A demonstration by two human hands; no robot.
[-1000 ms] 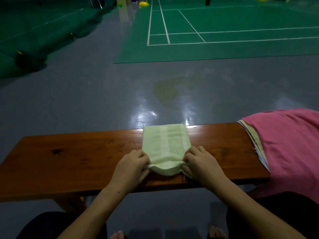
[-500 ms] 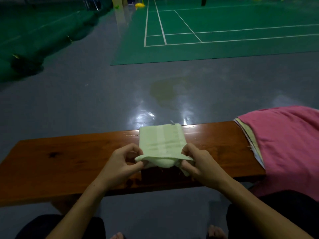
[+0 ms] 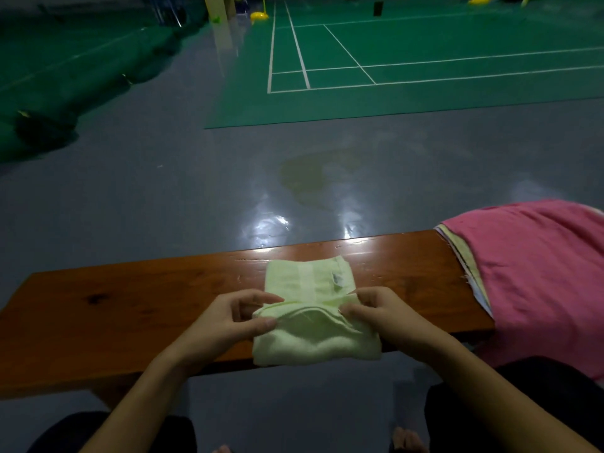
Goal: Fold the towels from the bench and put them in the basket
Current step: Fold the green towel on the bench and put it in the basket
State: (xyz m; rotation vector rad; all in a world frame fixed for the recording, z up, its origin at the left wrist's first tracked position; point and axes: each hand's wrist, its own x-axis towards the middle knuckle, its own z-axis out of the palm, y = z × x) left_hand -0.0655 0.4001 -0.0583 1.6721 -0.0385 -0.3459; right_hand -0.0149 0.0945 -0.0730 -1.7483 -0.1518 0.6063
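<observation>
Your left hand (image 3: pixel 228 317) pinches the green towel (image 3: pixel 312 308) at its left edge, thumb & fingers (image 3: pixel 264 323) curled on the fold. Your right hand (image 3: pixel 380 313) pinches the right edge the same way. Towel sits mid-table (image 3: pixel 130 299), far part flat w/ a small label up, near part doubled over & hanging just past the front edge. A pile of towels (image 3: pixel 539 276), pink on top, drapes over the table's right end, apart from the green one. Grey floor (image 3: pixel 163 191) & green court (image 3: pixel 425 60) beyond.
</observation>
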